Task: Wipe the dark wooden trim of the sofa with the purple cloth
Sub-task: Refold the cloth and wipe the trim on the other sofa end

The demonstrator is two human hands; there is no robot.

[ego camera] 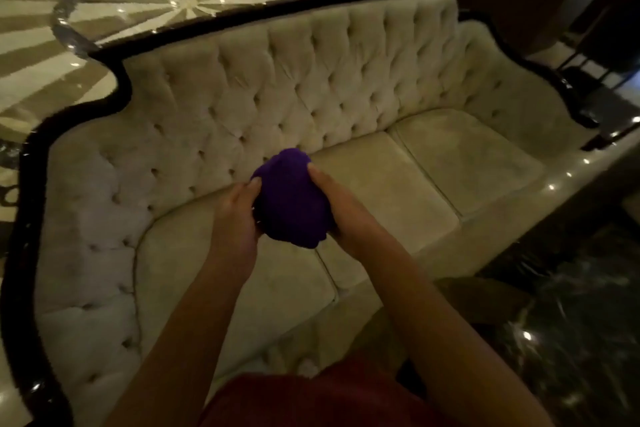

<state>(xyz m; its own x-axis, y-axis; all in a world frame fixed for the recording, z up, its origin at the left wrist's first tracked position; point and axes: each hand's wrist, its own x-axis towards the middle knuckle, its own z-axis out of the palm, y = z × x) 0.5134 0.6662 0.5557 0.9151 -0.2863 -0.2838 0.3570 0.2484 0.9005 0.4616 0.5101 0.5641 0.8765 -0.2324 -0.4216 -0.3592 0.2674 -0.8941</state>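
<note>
A bunched purple cloth [290,199] sits between both of my hands, above the seat cushions of a cream tufted sofa [346,87]. My left hand [239,218] grips its left side with fingers curled under it. My right hand [339,204] holds its right side, thumb on top. The dark wooden trim [124,80] runs along the curved top of the backrest and down both arms, well away from the cloth. The cloth touches no part of the trim.
Behind the sofa lies a glossy floor with a beige and white sunburst pattern [180,0]. Dark shiny marble floor [571,305] is at the right front. Dark metal furniture legs [588,62] stand past the sofa's right arm. My red clothing [311,399] shows at the bottom.
</note>
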